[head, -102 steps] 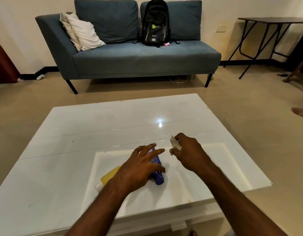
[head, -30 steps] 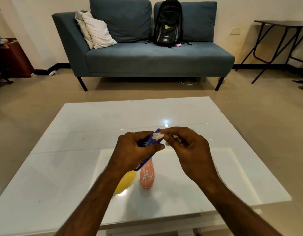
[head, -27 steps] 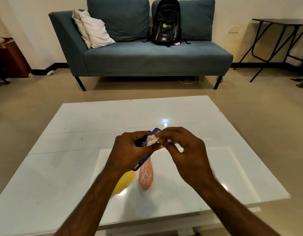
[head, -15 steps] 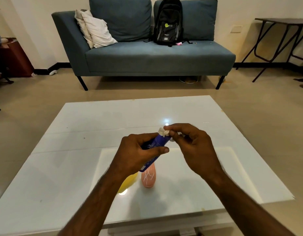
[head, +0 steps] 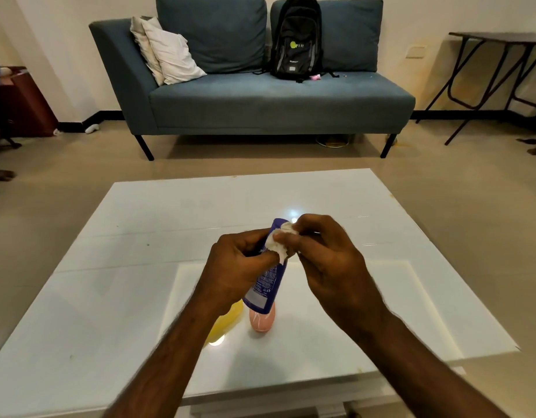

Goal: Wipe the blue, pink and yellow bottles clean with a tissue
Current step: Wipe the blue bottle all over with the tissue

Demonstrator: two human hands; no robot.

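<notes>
A white table (head: 140, 267) is spread across the lower frame, a blue-grey sofa (head: 260, 104) is set at upper centre with a black backpack (head: 297, 40) and two pale cushions (head: 170, 52) placed on it, and a dark folding table (head: 499, 37) is seen upper right.

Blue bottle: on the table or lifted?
Lifted, tilted. The left hand grips the blue bottle above the pink bottle; the right hand presses the tissue on its upper part.

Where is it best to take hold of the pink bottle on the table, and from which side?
Probably grip the pink bottle round its wide rounded body, the only part showing; the rest is hidden behind the blue bottle that the left hand holds. Come from the right, because the yellow bottle lies close on its left.
</notes>
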